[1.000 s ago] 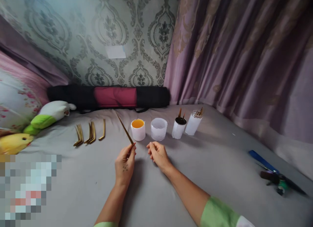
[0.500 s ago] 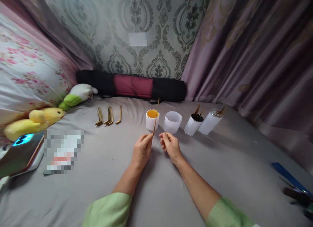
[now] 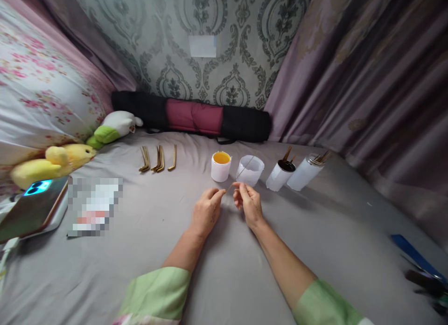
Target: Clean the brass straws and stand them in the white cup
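Note:
My left hand (image 3: 207,212) is closed, its thumb and finger pinching the lower end of a thin brown stick (image 3: 244,169). The stick slants up and right, across the white translucent cup (image 3: 249,176) behind it. My right hand (image 3: 249,203) is closed too, with its fingertips around the stick just above the left hand. A white cup with a yellow inside (image 3: 221,171) stands beyond the left hand. To the right are a white-wrapped can with a dark inside (image 3: 277,179) and a leaning white jar (image 3: 301,176), both holding brown sticks.
Several bent brown sticks (image 3: 159,159) lie in groups on the grey sheet (image 3: 147,264). A phone (image 3: 35,208), a blurred packet (image 3: 93,208) and plush toys (image 3: 66,159) are at left. A black and maroon bag (image 3: 192,116) lies by the wall; a blue item (image 3: 413,250) lies at right.
The stick has tipped from nearly upright to slanting right. My right hand has come up to it, and its fingertips now touch it. The view has shifted slightly.

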A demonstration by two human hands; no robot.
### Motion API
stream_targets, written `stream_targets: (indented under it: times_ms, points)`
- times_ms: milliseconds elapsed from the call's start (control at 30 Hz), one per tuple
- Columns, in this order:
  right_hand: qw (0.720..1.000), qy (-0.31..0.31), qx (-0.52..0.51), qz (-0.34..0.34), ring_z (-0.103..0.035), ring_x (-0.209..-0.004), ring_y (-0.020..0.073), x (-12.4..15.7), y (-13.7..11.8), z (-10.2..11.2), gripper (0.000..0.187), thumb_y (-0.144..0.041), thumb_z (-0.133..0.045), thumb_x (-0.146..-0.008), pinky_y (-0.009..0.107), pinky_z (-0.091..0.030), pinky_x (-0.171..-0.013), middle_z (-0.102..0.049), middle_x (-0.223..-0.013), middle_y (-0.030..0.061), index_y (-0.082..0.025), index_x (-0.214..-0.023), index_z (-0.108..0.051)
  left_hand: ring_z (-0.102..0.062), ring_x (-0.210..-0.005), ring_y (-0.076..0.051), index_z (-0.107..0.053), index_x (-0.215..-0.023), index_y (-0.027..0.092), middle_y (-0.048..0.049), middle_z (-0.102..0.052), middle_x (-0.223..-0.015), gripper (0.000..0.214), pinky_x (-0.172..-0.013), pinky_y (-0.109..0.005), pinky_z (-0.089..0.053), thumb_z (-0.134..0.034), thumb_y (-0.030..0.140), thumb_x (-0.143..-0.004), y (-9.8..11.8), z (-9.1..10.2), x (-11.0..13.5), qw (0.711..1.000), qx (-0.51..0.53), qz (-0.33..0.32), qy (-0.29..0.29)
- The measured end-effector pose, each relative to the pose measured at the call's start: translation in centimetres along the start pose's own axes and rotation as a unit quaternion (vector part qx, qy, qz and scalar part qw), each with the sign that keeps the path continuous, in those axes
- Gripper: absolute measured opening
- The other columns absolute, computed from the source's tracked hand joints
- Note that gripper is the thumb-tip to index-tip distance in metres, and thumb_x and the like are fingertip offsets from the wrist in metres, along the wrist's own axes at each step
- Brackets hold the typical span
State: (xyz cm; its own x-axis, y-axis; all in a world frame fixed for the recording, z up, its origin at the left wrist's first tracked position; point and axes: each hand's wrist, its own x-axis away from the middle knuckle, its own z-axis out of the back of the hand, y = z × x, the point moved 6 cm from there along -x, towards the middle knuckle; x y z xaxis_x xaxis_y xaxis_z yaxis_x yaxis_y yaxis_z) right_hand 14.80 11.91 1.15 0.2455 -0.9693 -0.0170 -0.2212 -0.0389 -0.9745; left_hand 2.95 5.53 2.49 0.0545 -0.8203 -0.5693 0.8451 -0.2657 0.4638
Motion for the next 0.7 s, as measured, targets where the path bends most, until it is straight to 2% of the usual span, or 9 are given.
stream_targets:
  times_ms: [300,700]
  points:
    - [1.0,0.01,-0.013,0.003,-0.042,-0.041,0.004,-0.07,0.01,0.25,0.037,-0.05,-0.049,-0.078,0.016,-0.029,-0.034,-0.051,-0.06,-0.0034,-0.016,-0.09,-0.058,-0.053,-0.09,-0.016,-0.058,-0.108,0.019,-0.0086,-0.058,-0.097,0.031,-0.078,-0.028,-0.044,-0.037,0.014,-0.086,0.25,-0.18,-0.03,0.999,-0.007,-0.002,-0.043]
    - [0.999,0.043,-0.018,0.009,-0.04,-0.04,0.0031,-0.43,0.28,0.67,0.034,-0.049,-0.055,-0.073,0.015,-0.027,-0.033,-0.05,-0.059,-0.0047,-0.017,-0.087,-0.058,-0.053,-0.084,-0.015,-0.06,-0.104,0.02,-0.0073,-0.058,-0.092,0.029,-0.074,-0.026,-0.043,-0.038,0.015,-0.086,-0.08,-0.71,0.05,0.999,0.013,0.012,-0.05]
